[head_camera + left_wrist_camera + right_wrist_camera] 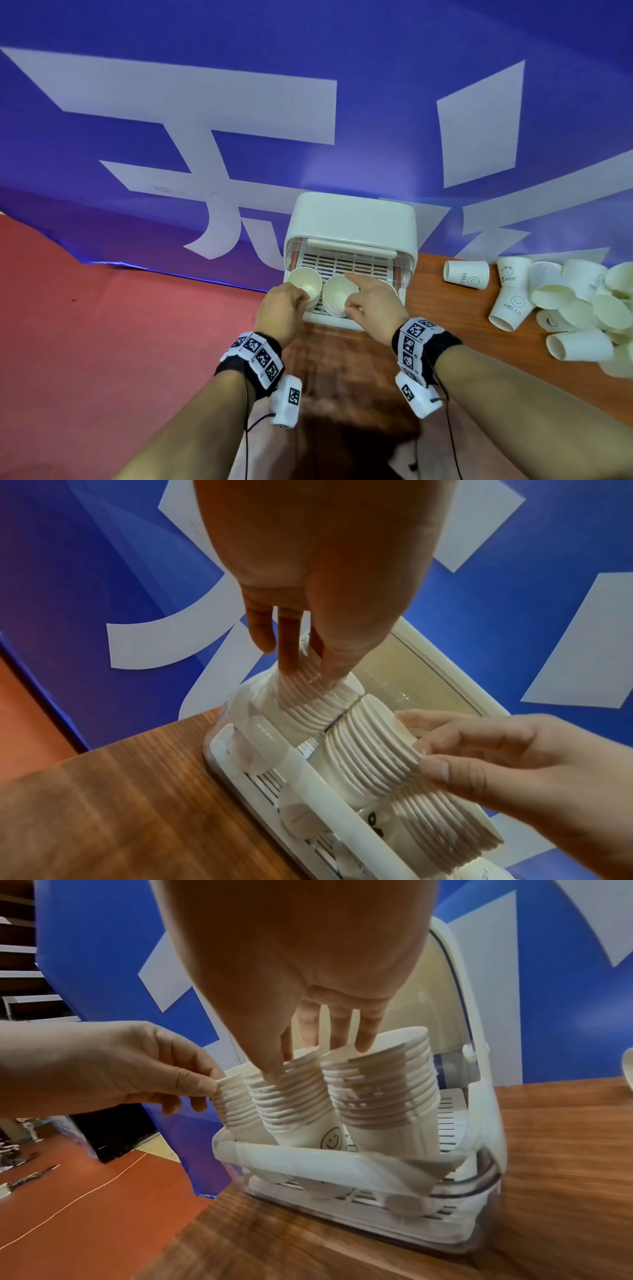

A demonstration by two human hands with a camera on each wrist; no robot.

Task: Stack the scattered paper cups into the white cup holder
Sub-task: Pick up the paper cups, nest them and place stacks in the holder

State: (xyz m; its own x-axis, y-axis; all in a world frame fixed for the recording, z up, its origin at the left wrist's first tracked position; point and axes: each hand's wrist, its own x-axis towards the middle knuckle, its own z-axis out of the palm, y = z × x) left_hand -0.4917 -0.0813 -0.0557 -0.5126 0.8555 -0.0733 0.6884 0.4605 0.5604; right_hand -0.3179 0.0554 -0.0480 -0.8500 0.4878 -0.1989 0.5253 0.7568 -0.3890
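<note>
The white cup holder [349, 222] stands open on the wooden table [346, 370] and holds three leaning stacks of paper cups. My left hand [303, 298] pinches the top rims of the left stack [236, 1110] between thumb and forefinger. My right hand [352, 301] grips the middle stack [291, 1096], thumb on one side and fingers [342, 1034] reaching over its top towards the right stack [380, 1091]. In the left wrist view the right hand [424, 750] holds the middle stack's rims [369, 750]. The middle stack's lowest cup shows a smiley face [330, 1139].
Several loose paper cups [565, 301] lie jumbled on the table to the right, some printed "HELLO" or "Bear". A blue banner [205, 137] hangs behind the holder. The table ends just left of the holder, above red floor [102, 308].
</note>
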